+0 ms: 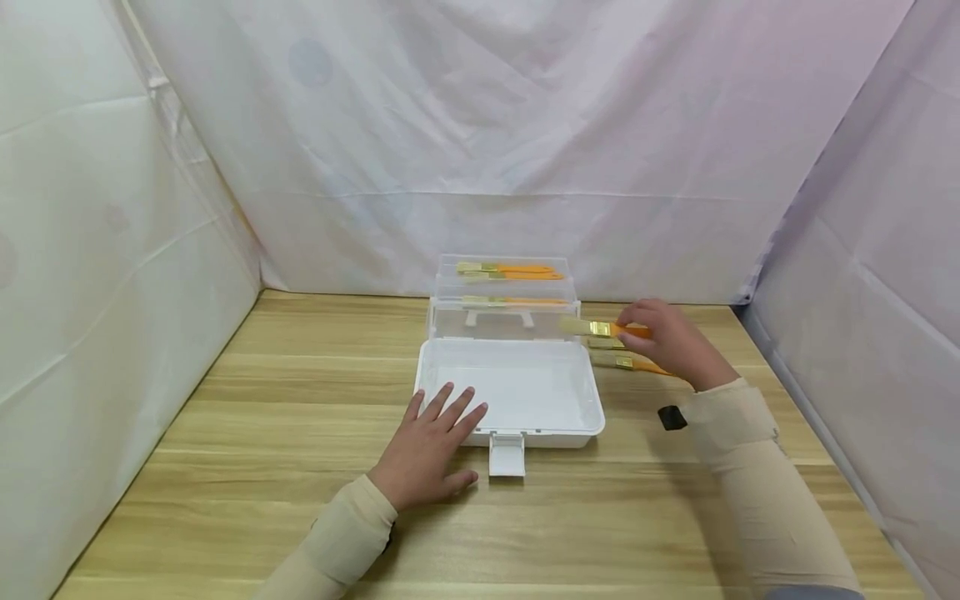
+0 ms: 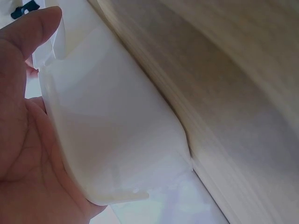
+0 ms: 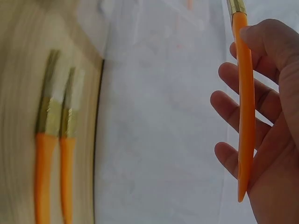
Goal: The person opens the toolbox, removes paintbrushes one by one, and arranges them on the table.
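A white plastic box [image 1: 517,387] lies open on the table, its front latch [image 1: 507,455] folded down. My left hand [image 1: 435,454] rests on the front left rim, fingers spread and straight; from the left wrist view, the palm lies along the box wall [image 2: 107,116]. To the right of the box, my right hand [image 1: 671,337] pinches the orange handle of a flat paintbrush [image 3: 245,93], thumb on the handle near the metal ferrule. In the head view its pale bristles point left, beside the box's back right corner. Two similar paintbrushes [image 3: 46,158] lie below it on the table.
Behind the box stand clear raised trays [image 1: 506,287] holding several orange-handled brushes [image 1: 525,269]. A clear panel with a white handle [image 1: 498,317] is in front of them. White cloth [image 1: 480,125] hangs at the back and both sides of the wooden table [image 1: 300,400].
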A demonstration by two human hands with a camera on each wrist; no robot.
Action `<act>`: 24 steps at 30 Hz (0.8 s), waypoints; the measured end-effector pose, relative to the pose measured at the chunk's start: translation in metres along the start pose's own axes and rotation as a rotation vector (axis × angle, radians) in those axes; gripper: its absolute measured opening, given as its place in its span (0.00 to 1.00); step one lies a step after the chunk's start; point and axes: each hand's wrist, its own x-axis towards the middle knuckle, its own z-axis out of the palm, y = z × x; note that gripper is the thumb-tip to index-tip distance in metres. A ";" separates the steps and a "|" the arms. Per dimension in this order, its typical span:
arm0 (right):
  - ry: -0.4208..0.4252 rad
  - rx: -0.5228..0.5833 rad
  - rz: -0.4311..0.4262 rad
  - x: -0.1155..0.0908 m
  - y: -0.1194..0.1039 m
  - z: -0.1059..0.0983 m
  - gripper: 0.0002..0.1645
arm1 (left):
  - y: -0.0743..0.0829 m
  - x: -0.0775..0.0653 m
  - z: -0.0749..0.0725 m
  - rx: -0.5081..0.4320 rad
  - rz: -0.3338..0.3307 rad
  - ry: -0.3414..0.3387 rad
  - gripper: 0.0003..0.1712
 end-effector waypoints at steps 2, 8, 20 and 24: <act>0.004 -0.005 0.001 -0.008 0.004 0.002 0.06 | 0.000 0.000 0.000 0.003 -0.002 -0.002 0.52; 0.011 -0.021 0.087 -0.034 0.020 0.005 0.06 | 0.000 0.000 0.001 -0.008 0.000 -0.002 0.51; -0.017 -0.015 0.116 -0.061 0.050 0.022 0.04 | -0.001 -0.001 0.004 0.014 -0.007 0.006 0.52; -0.055 -0.037 0.083 -0.063 0.058 0.031 0.04 | -0.001 -0.001 0.003 0.008 -0.001 0.009 0.51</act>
